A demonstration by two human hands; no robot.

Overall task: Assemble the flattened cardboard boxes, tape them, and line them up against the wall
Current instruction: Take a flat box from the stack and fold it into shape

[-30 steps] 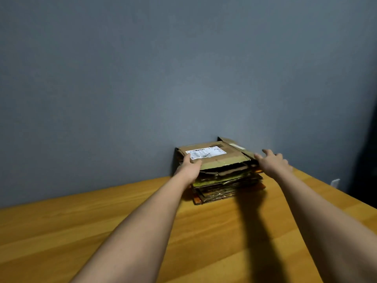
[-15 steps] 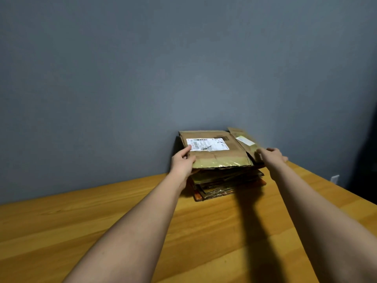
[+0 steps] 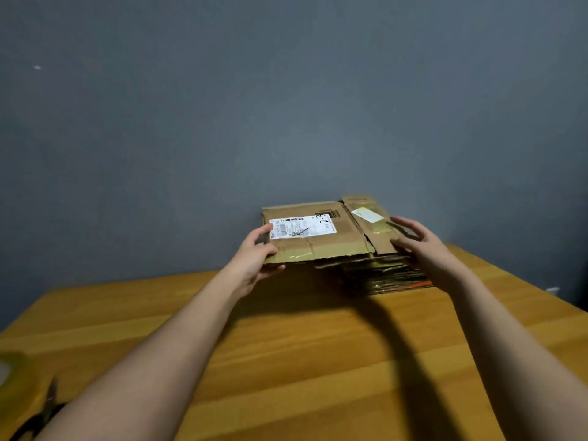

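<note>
A flattened cardboard box (image 3: 331, 243) with a white shipping label is lifted off a stack of flattened boxes (image 3: 385, 276) that lies against the grey wall. My left hand (image 3: 254, 259) pinches the box's left front corner, thumb on top and fingers underneath. My right hand (image 3: 420, 246) grips its right flap, which carries a yellowish sticker. The box hangs level above the wooden table (image 3: 286, 361), its left half sticking out past the stack.
A roll of yellowish tape (image 3: 8, 370) lies at the table's left edge, blurred. Black-handled scissors (image 3: 41, 412) lie just in front of it, partly behind my left forearm. The grey wall (image 3: 286, 106) stands directly behind the stack.
The top box has come up off the stack and shifted left and toward me. Both hands moved with it; the view also tilted down, bringing the tape and scissors into sight.
</note>
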